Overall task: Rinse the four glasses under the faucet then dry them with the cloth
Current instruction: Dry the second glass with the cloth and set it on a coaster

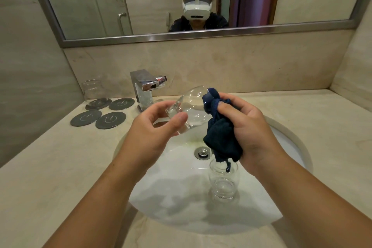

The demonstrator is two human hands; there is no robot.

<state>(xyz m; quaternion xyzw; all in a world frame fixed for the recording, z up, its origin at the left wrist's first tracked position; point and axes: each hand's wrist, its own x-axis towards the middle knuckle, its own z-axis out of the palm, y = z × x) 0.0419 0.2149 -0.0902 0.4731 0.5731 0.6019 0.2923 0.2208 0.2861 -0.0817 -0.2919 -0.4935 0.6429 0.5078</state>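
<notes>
Drying a clear glass over the white sink (291,143).
Left hand (155,125) fingers clamp the tilted clear glass (191,106); right hand (247,125) fingers clench the dark blue cloth (221,137).

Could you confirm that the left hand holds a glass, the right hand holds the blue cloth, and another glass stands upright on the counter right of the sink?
Not quite: the head view shows the other glass standing upright inside the sink, not on the counter. The left hand does hold a glass, the right hand the blue cloth.
</notes>
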